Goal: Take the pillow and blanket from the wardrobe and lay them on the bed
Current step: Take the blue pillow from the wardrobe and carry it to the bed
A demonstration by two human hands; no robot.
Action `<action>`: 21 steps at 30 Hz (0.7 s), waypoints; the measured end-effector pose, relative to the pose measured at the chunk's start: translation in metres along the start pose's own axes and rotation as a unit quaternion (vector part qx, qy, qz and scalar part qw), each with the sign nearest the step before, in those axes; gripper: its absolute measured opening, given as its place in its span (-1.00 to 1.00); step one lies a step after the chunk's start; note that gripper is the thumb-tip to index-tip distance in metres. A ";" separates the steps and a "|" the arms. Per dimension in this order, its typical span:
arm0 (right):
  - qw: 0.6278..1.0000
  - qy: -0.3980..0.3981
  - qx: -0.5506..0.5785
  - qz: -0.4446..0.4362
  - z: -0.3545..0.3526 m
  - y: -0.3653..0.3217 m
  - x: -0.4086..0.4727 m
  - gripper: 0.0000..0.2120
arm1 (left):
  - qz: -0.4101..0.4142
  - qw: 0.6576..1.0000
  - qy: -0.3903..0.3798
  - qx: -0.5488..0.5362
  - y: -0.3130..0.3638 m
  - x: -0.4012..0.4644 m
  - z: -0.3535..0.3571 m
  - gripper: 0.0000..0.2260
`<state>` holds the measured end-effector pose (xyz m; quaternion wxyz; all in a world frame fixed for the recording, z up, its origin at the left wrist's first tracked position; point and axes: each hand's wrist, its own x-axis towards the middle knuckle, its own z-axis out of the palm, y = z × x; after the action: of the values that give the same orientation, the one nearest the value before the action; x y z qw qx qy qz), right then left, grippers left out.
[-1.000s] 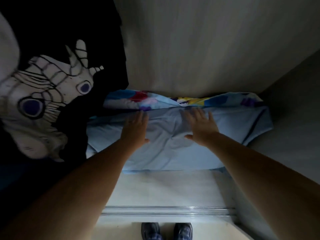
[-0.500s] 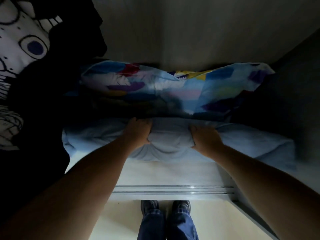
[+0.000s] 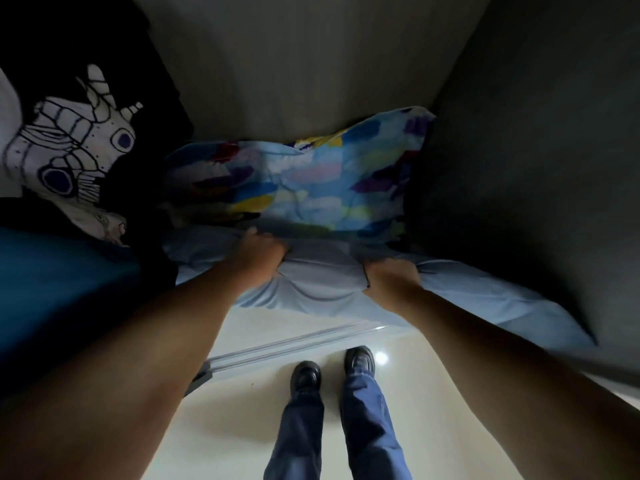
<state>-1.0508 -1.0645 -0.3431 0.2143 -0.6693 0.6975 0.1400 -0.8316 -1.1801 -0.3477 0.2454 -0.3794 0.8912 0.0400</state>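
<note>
I am looking down into the open wardrobe, a tall compartment with pale grey-brown inner walls and a dark right side panel. Inside it lies a soft bundle of bedding. The upper part is a puffy pillow in a multicoloured patchwork cover, blue with red, yellow, purple and green blotches, leaning against the back wall. Just below and in front of it is the plain light-blue blanket, bunched into folds, its right corner hanging past the wardrobe's front edge.

My left hand has its grip closed on a fistful of the light-blue blanket, right where the blanket meets the pillow. My right hand is likewise clamped on the blanket fabric, a little to the right, with a pinched ridge of cloth between the two hands. Whether the fingers also catch the pillow underneath, I cannot tell.

On the left of the wardrobe hangs a black garment with a white line-drawn print, and below it a dark blue cloth. At the foot of the compartment runs the metal sliding-door rail. On the glossy cream floor stand two black shoes under blue trouser legs.
</note>
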 end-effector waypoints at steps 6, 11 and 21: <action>0.990 0.022 0.092 0.106 -0.029 -0.007 -0.088 -0.65 | 0.143 0.986 0.060 0.058 0.016 -0.027 -0.084 -0.71; 0.974 0.059 0.122 0.179 -0.045 0.004 -0.163 -0.63 | 0.215 0.971 0.039 0.095 0.058 -0.044 -0.136 -0.70; 0.946 0.070 0.081 0.308 -0.026 0.059 -0.378 -0.81 | 0.352 0.921 0.061 0.157 0.246 -0.119 -0.199 -0.79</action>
<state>-1.1081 -0.7435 -0.1420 0.1645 -0.4109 0.8916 0.0952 -1.0134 -0.9782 -0.1459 0.2171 0.0006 0.9753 -0.0398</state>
